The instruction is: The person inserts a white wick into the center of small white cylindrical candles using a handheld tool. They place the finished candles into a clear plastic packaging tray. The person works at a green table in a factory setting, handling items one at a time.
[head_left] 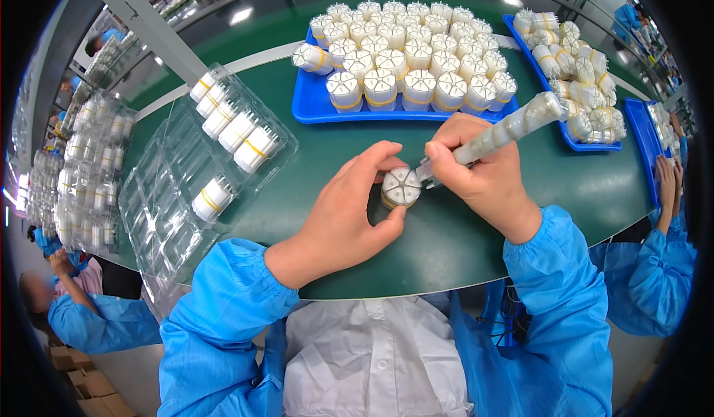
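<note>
My left hand (349, 212) cups a small white round part (401, 186) with a yellow band, holding it upright on the green table (446, 246). My right hand (483, 168) grips a long pale wrapped tool (513, 125) like a pen, its tip resting on the top of the part. Both sleeves are blue.
A blue tray (312, 108) behind my hands carries several banded white parts. A second blue tray (550, 97) stands at the right. A clear plastic blister tray (178, 186) with several parts lies at the left, with stacked ones (89, 172) beyond. Another person's hands (666, 186) work at the right.
</note>
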Motion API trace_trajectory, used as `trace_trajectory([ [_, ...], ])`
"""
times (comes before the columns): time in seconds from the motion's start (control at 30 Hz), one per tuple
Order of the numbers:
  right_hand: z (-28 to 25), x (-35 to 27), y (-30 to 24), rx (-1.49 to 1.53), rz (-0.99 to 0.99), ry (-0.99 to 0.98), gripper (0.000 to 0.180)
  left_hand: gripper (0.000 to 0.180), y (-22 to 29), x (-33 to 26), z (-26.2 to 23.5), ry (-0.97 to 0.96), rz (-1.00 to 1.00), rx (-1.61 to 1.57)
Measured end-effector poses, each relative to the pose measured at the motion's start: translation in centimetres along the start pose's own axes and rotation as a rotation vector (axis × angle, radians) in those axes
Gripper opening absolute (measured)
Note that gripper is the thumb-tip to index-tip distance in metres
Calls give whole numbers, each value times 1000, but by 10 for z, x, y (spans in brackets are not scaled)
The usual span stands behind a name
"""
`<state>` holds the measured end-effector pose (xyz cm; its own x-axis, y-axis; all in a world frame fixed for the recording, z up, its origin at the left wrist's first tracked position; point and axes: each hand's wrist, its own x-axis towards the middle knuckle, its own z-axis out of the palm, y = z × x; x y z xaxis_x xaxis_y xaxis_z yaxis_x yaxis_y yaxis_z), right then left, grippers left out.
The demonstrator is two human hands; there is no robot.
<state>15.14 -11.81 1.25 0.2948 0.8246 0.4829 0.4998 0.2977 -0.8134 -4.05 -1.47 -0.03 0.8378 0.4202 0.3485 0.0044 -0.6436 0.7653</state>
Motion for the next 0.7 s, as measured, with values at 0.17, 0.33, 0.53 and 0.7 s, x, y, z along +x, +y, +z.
trace_trajectory([
  [0.17, 2, -2, 1, -9, 4, -41, 11, 74, -3, 1, 1, -52, 1, -33],
  [0.33, 5, -1, 5, -53, -31, -41, 11, 58, -3, 0, -4, -134, -84, -69],
  [0.53, 0, 3, 2, 50, 173, 97, 13, 56, 11, -14, -38, 85, 38, 133],
  [0.7, 6, 0, 3, -113, 18, -10, 14, 55, -22, -54, -125, 529, 10, 739],
])
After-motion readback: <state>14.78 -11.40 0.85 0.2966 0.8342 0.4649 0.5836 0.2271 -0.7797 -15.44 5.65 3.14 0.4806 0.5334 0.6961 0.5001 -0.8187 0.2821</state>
